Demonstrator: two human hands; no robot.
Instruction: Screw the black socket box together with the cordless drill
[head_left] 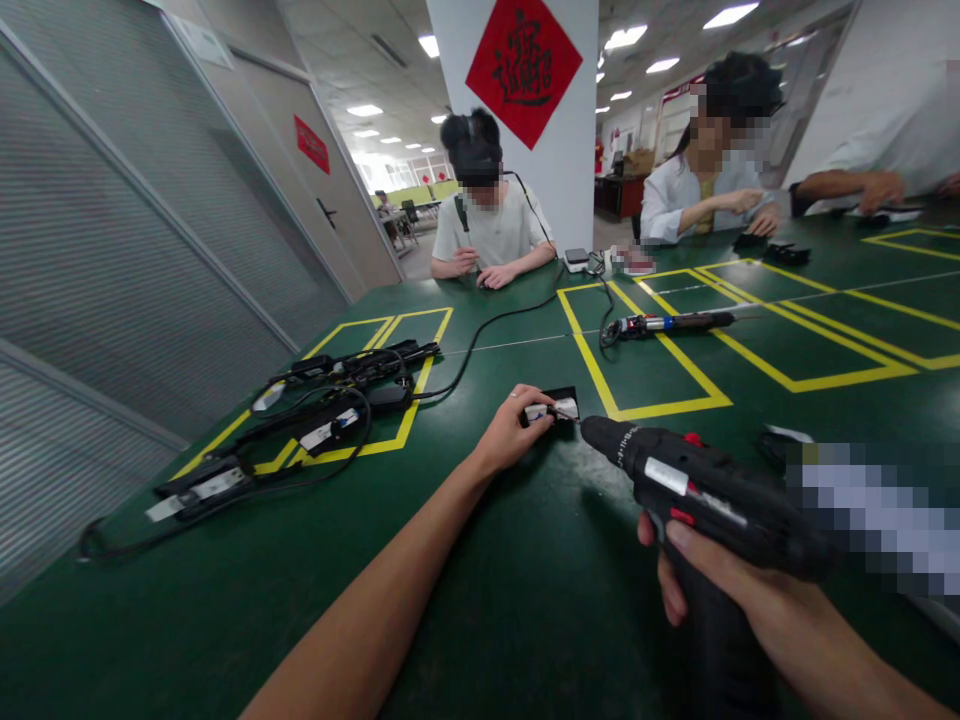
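Note:
My right hand (pixel 720 570) is wrapped round the grip of a black cordless drill (pixel 697 485) with red buttons, which points leftward. Its bit reaches to a small black plastic part (pixel 566 397) with a white label, lying on the green table. Whether the tip sits in a screw is too small to make out. Around the left side of that part, my left hand (pixel 516 428) is closed, thumb and fingers holding it against the tabletop. A ring shows on one finger.
Black power strips and cables (pixel 337 400) lie heaped at the left. A pen-shaped electric screwdriver (pixel 675 322) rests beyond the drill, within yellow tape outlines (pixel 667 408). Opposite sits a person (pixel 491 220) holding a tool; other people (pixel 712 200) work at the right. A cable (pixel 487 325) crosses the table.

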